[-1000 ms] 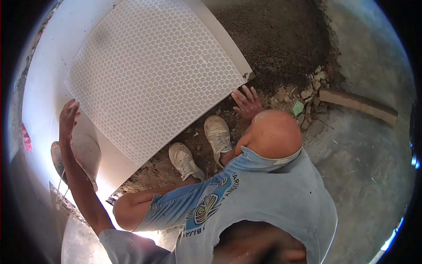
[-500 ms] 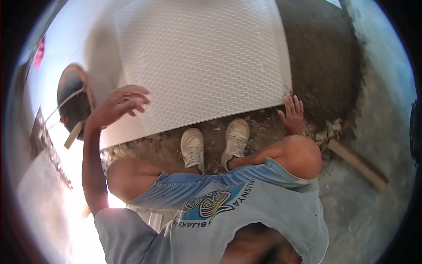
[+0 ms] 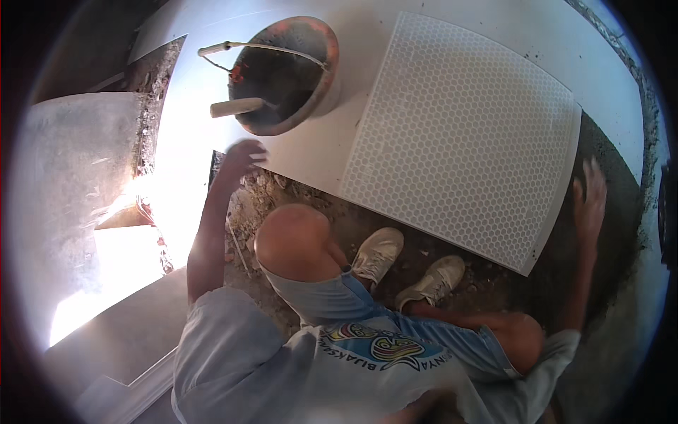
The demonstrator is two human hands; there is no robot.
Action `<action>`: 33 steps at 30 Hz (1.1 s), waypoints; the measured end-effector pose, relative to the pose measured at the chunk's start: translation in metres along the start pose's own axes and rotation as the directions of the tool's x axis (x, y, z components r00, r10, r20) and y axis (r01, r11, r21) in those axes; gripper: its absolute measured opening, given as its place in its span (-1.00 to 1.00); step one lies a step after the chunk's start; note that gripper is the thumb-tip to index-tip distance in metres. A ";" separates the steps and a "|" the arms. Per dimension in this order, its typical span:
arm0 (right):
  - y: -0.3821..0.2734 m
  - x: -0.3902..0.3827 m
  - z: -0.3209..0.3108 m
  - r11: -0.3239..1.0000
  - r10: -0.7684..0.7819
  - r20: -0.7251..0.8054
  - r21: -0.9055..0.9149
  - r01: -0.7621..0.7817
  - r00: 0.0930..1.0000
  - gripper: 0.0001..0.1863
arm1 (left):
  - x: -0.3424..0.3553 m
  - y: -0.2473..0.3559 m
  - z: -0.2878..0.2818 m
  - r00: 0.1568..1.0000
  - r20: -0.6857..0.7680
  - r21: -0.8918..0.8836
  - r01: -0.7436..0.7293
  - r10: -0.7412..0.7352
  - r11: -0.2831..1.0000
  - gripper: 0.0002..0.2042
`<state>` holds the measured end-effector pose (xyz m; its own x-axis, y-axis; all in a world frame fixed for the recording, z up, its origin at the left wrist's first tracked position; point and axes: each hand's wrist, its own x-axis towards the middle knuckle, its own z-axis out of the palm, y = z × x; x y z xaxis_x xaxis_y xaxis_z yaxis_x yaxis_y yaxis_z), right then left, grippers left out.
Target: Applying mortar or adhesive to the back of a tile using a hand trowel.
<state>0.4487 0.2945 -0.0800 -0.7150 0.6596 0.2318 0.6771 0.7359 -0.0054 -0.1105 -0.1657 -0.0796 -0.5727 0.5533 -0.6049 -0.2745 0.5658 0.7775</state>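
A large pale tile (image 3: 466,134) with a honeycomb pattern on its upper face lies in front of my feet. Beside its right edge, my right hand (image 3: 590,198) is held with the fingers stretched out and nothing in them; whether it touches the tile I cannot tell. My left hand (image 3: 244,157), slightly blurred, hovers below the bucket with loosely bent, parted fingers and holds nothing. The bucket (image 3: 330,71) contains dark grey matter and has a wire handle. A tool's wooden handle (image 3: 236,107) sticks out over the bucket's rim; its other end is hidden inside.
Smooth white tiles (image 3: 311,159) surround the bucket and continue behind the patterned one. Dark wet mortar (image 3: 607,152) shows at the right. Rubble and soil (image 3: 272,191) lie along the near tile edge, by my shoes (image 3: 378,254). Strong sunlight (image 3: 78,314) falls at the left.
The view has swung left, bringing the bucket fully into sight. My left hand has come down closer to the near tile edge; my right hand has moved up beside the tile's right edge.
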 end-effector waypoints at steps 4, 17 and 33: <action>-0.059 0.134 -0.032 0.990 -0.077 -0.036 0.118 0.081 0.996 -0.55 | 0.016 0.045 -0.039 0.717 -0.620 0.077 -0.348 0.318 0.934 -0.59; -0.126 0.107 -0.058 0.946 -0.161 0.054 0.292 0.138 0.986 -0.60 | 0.111 0.218 -0.032 0.787 -0.174 0.828 -0.209 0.592 0.521 -0.48; -0.125 0.107 -0.007 0.857 -0.209 0.262 0.513 0.048 0.942 -0.39 | 0.098 0.016 -0.049 0.932 -0.358 -0.267 -0.160 0.056 0.950 -0.27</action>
<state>0.2885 0.2719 -0.0476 -0.8608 0.5077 -0.0354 0.4571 0.7407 -0.4923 -0.2089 -0.1322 -0.1177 -0.8256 0.3286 -0.4587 -0.3758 0.2860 0.8815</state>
